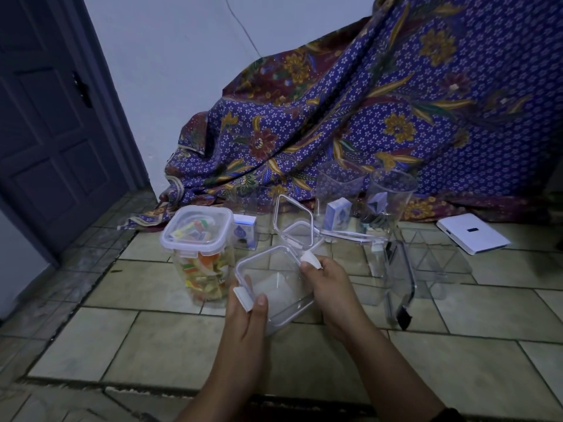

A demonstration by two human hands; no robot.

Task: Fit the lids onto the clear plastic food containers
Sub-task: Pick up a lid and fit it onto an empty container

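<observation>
Lid being seated on clear container, both hands engaged, tiled floor.

Backdrop: patterned cloth (380, 117) draped against wall, dark door (51, 132) at left. Tiled floor (170, 345) carrying all items. Centre: empty clear container (275, 292) with its lid (268, 269) resting on top, white latch flaps raised. Left hand (246, 324) gripping near-left corner, thumb and fingers pinching one white flap. Right hand (329, 287) grasping far-right edge, thumb pressed at second flap. Just left: filled container (201, 257), lid closed, colourful contents inside. Behind: loose lid (294, 222) propped tilted; two open clear containers (365, 196) standing further back. Right: tall container (399, 284) lying tilted. Far right: white flat device (473, 237).
</observation>
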